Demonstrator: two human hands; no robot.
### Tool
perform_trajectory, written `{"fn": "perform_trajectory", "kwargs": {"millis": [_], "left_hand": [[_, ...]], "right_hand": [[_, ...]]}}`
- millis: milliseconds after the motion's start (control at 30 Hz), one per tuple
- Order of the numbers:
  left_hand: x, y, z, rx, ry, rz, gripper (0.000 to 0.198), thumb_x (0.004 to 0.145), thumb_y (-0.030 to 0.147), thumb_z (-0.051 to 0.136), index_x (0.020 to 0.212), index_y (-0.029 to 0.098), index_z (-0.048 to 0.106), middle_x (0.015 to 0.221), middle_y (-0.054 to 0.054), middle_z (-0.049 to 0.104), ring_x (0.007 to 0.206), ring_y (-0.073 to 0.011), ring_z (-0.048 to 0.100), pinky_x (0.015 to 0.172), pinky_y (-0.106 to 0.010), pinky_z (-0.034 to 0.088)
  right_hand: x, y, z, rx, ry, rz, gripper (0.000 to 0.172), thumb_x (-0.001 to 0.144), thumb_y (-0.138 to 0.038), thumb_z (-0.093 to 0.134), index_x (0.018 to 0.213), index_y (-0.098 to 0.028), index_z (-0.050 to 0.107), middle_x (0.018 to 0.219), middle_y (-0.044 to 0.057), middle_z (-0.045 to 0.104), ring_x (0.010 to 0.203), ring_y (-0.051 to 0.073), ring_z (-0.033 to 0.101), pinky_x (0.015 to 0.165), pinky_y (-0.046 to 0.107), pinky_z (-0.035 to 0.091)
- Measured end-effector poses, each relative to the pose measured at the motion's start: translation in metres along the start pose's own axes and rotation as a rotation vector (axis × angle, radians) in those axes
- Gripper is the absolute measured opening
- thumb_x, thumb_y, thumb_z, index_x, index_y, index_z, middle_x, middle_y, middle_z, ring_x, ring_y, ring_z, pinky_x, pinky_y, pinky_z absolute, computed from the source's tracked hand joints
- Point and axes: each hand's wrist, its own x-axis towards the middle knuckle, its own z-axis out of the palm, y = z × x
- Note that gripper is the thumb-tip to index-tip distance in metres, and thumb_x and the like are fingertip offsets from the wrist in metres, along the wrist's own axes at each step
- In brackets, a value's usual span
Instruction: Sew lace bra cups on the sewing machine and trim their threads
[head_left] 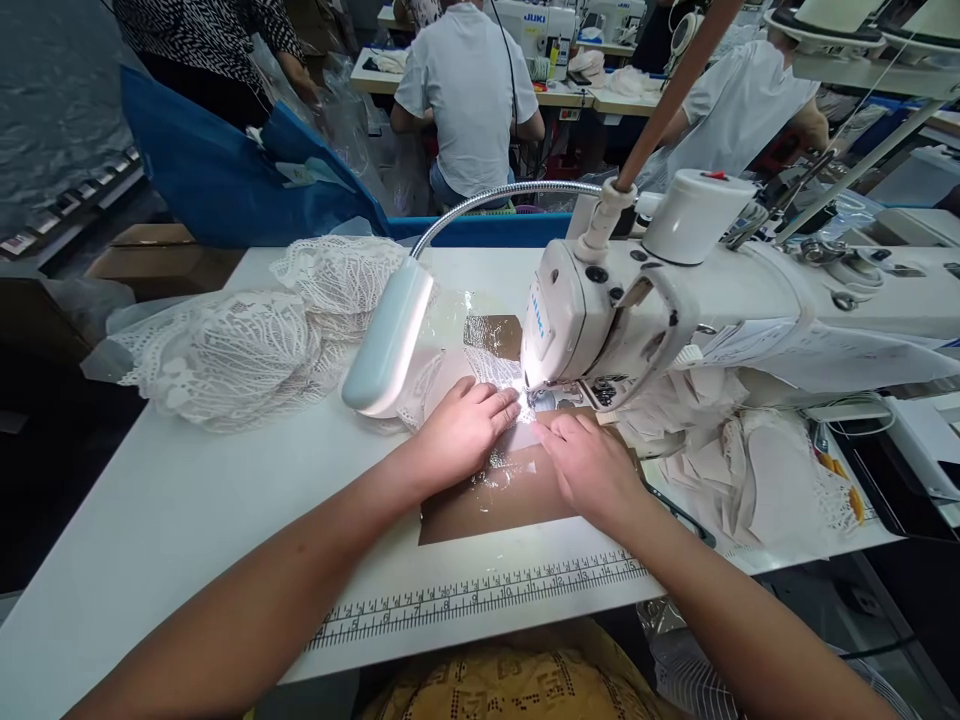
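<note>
My left hand (466,428) lies over a white lace piece (491,372), its fingers stretched flat and pressing the lace down left of the needle. The lace sits under the presser foot area of a white JUKI sewing machine (574,310). My right hand (589,465) is closed, thumb and fingertips together on the fabric edge just in front of the needle; the fingertips partly hide what they pinch. A brown, tape-covered sheet (495,500) lies on the table under both hands. Bright light around the needle washes out detail there.
A lamp (390,340) on a bendy metal neck hangs left of the machine. Piled white lace (232,345) lies at the table's left; cut fabric pieces (750,460) lie at the right. A printed ruler (480,600) runs along the front edge. Other people sit beyond.
</note>
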Motion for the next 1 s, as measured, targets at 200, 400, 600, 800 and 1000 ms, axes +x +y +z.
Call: {"fn": "perform_trajectory", "kwargs": {"millis": [200, 400, 600, 800, 1000], "left_hand": [[0.000, -0.006, 0.002, -0.001, 0.032, -0.055, 0.035, 0.091, 0.008, 0.043, 0.121, 0.010, 0.061, 0.127, -0.013, 0.062, 0.104, -0.0272, 0.055, 0.088, -0.042, 0.043], [-0.001, -0.013, 0.006, -0.018, 0.051, -0.096, 0.036, 0.089, 0.011, 0.045, 0.122, 0.011, 0.060, 0.130, -0.014, 0.059, 0.111, -0.0300, 0.054, 0.091, -0.045, 0.043], [-0.003, -0.015, 0.005, -0.099, 0.076, -0.165, 0.034, 0.093, 0.019, 0.042, 0.122, 0.011, 0.060, 0.129, -0.015, 0.059, 0.113, -0.0305, 0.054, 0.094, -0.046, 0.043], [-0.009, -0.014, -0.001, -0.154, 0.082, -0.201, 0.041, 0.095, 0.039, 0.045, 0.125, 0.014, 0.056, 0.133, -0.016, 0.054, 0.120, -0.0322, 0.050, 0.099, -0.048, 0.040], [-0.014, -0.019, 0.001, -0.154, 0.129, -0.271, 0.030, 0.095, 0.028, 0.042, 0.113, 0.016, 0.062, 0.123, -0.013, 0.061, 0.113, -0.0287, 0.055, 0.096, -0.044, 0.045]], "right_hand": [[0.006, 0.000, 0.004, -0.040, 0.013, 0.004, 0.052, 0.088, -0.008, 0.044, 0.138, -0.021, 0.050, 0.101, 0.009, 0.065, 0.082, 0.021, 0.057, 0.060, 0.030, 0.037], [0.007, 0.000, 0.007, -0.038, 0.038, 0.014, 0.054, 0.086, -0.007, 0.045, 0.138, -0.022, 0.051, 0.102, 0.009, 0.067, 0.079, 0.021, 0.058, 0.058, 0.030, 0.038], [0.000, 0.007, 0.001, 0.014, 0.060, -0.037, 0.052, 0.084, -0.004, 0.044, 0.132, -0.023, 0.055, 0.098, 0.007, 0.067, 0.075, 0.019, 0.058, 0.058, 0.029, 0.040], [-0.051, 0.033, -0.003, -0.019, 0.170, -0.059, 0.042, 0.091, -0.012, 0.037, 0.127, -0.016, 0.058, 0.110, 0.011, 0.067, 0.079, 0.020, 0.064, 0.063, 0.030, 0.049], [-0.097, 0.059, 0.022, -0.148, 0.211, 0.015, 0.038, 0.087, -0.015, 0.047, 0.122, -0.019, 0.062, 0.109, 0.012, 0.068, 0.094, 0.023, 0.066, 0.075, 0.033, 0.054]]}}
